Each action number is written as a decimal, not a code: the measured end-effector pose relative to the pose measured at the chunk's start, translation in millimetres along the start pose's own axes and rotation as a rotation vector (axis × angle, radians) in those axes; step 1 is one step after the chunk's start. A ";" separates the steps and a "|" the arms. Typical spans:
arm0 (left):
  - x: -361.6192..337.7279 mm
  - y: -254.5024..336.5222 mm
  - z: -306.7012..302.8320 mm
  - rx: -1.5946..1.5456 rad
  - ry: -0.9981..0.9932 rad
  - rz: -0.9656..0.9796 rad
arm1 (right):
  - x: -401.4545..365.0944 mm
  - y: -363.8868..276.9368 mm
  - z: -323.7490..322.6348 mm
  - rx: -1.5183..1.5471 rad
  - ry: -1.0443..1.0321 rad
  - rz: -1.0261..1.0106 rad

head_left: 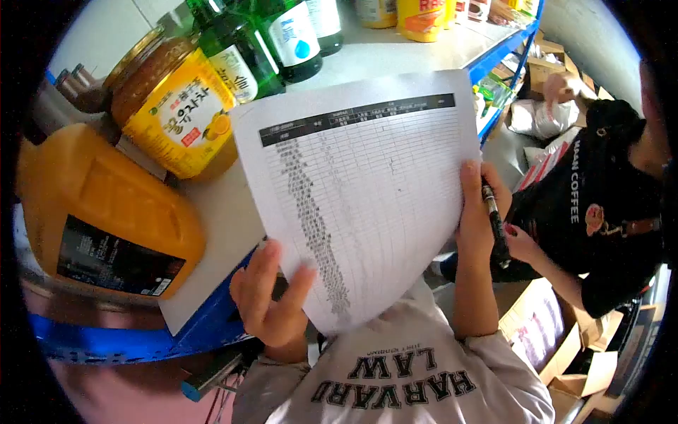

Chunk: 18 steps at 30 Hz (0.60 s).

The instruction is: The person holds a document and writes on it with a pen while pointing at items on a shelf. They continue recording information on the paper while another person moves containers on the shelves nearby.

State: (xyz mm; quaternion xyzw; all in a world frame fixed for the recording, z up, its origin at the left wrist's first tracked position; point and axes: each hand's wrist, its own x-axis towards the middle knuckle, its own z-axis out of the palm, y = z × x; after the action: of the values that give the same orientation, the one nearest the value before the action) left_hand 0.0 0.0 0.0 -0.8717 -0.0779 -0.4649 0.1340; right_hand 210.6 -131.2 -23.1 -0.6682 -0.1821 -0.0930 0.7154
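Observation:
A printed sheet of paper [374,205] with a dark header row and many ruled lines is held up in front of me, its lower part bowed. My right hand [479,212] grips the sheet's right edge, the thumb on the printed face. A black pen [496,230] runs along the outer side of that hand; how the fingers hold it is partly hidden. At the lower left edge of the sheet is my left hand [272,297], fingers apart. One blurred digit lies over the paper, and the others are beside its edge.
A big orange jug [113,205], a yellow-labelled jar [176,113] and green bottles [293,39] stand on a blue-edged shelf [395,60]. At right, a person in black [600,198] has a hand [522,247] close behind the pen. Cardboard boxes [586,364] stand lower right.

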 end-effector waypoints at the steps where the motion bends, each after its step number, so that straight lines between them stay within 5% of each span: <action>1: 0.1 0.4 8.4 -0.063 0.130 -0.084 | -0.6 -3.7 2.3 0.011 0.032 -0.005; 5: -41.1 33.3 14.3 -0.595 0.698 -0.505 | -39.2 26.8 -6.8 0.145 0.145 -0.062; 7: -73.2 48.7 -5.6 -1.041 0.412 -0.578 | -57.8 32.9 -37.7 0.042 0.172 -0.080; 9: -90.8 80.5 -3.2 -1.033 0.124 -0.720 | -65.1 48.9 -72.3 -0.006 0.207 -0.067; 11: -96.7 105.2 17.0 -0.969 0.270 -0.852 | -70.5 63.6 -89.4 0.018 0.242 -0.075; 18: -52.9 93.6 71.3 -1.209 -0.207 -0.873 | -9.1 73.3 -83.8 0.062 0.254 -0.047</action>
State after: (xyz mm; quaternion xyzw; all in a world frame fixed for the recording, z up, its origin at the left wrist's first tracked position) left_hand 51.2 -67.9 -97.0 -0.7225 -0.1600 -0.3532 -0.5723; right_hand 241.2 -208.6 -97.5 -0.6243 -0.1084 -0.1879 0.7505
